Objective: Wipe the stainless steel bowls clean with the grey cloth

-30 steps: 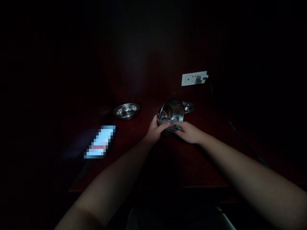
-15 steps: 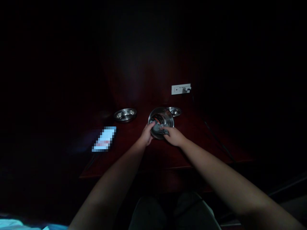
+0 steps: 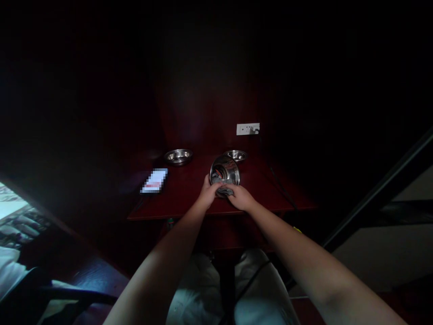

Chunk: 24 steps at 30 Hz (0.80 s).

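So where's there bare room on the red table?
Two patches look bare: between the lit screen and the left hand, and between the right hand and the dark cable. Crowded: the middle, where both hands meet at the metal bowl and grey cloth, a dish just behind.

Decent gap on the worktop (image 3: 189, 183) between phone (image 3: 154, 180) and left fingers (image 3: 212, 189), plus a lane back between left dish (image 3: 178, 156) and right dish (image 3: 237, 155). Right behind the bowl (image 3: 232, 169), though, that second dish blocks you.

Red tabletop (image 3: 179, 196) abuts dark rear wall (image 3: 206, 108). White wall socket (image 3: 242, 129) mounted above rear edge, right of centre. Lighting dim; brighter beyond front left corner.
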{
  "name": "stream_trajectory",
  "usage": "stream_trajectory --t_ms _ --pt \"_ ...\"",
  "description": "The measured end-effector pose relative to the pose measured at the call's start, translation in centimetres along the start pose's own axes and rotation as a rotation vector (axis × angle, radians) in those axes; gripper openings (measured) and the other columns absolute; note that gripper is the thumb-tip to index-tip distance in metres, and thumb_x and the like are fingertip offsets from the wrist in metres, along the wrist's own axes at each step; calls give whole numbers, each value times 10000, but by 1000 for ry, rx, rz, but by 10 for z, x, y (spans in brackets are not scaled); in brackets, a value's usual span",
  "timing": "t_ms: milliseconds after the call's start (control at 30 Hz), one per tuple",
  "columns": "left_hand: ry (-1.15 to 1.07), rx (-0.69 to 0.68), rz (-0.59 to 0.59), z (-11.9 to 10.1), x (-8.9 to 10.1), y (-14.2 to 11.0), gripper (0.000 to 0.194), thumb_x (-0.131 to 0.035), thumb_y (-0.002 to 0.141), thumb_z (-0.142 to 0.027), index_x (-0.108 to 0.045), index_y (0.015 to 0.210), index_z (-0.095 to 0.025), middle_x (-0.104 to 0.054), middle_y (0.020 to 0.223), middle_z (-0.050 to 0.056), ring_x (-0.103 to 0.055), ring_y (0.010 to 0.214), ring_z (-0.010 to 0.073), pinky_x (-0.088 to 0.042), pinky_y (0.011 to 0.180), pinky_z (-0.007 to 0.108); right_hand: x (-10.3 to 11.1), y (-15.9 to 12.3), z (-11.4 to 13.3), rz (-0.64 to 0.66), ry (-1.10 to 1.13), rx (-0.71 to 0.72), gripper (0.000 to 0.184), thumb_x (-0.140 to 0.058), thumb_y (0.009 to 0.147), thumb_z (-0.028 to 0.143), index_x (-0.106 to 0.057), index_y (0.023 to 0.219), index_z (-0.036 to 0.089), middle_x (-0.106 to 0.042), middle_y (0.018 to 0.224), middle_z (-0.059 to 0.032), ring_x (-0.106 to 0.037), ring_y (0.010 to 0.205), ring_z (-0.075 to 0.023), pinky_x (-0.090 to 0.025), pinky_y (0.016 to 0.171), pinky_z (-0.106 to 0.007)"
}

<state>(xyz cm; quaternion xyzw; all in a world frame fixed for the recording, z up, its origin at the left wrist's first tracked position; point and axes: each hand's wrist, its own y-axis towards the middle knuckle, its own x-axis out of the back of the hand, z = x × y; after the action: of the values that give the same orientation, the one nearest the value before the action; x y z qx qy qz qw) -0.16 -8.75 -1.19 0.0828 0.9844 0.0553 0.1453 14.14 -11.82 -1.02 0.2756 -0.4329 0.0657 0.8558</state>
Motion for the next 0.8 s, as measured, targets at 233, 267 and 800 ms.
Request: stream_trajectory --t_ms 233,267,800 --pt "99 -82 -93 11 4 14 376 -549 645 -231 -485 1014 -193 -605 923 37 -570 878 194 -482 759 361 -4 2 -2 -69 -145 -126 432 -452 733 93 -561 1142 182 -578 1200 -61 -536 1100 -187 -361 994 -319" --pt "109 -84 -95 12 5 16 366 -542 648 -228 -488 1008 -195 -605 919 35 -570 879 195 -481 760 360 -4 2 -2 -72 -168 -129 433 -453 733 92 -559 1144 173 -569 1213 -66 -519 1124 -188 -329 1022 -326" --pt "193 -148 -105 12 5 13 502 -688 549 -220 -495 1011 -185 -595 983 44 -552 933 198 -421 864 360 -5 -6 8 -17 -219 -207 404 -452 772 147 -540 1165 179 -610 1130 -89 -548 1073 -223 -375 969 -345"
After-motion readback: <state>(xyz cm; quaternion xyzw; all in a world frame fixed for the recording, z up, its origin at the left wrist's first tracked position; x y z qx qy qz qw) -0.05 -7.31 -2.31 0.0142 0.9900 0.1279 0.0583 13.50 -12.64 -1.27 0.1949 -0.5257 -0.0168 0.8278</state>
